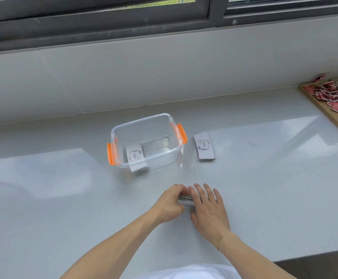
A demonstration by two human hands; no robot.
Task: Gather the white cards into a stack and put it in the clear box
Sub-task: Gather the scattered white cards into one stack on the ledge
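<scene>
Both hands hold a stack of white cards (185, 199) on the pale counter near the front. My left hand (171, 204) grips its left end with curled fingers. My right hand (208, 208) lies flat over the top and hides most of the stack. The clear box (123, 129) with orange latches stands open farther back, with one pile of white cards (134, 155) on its floor at the left. Another pile of white cards (204, 146) lies on the counter just right of the box.
A wooden tray (325, 109) holding several red packets sits at the far right edge of the counter. A tiled wall and a dark window frame rise behind the counter. The counter's front edge drops off at lower right.
</scene>
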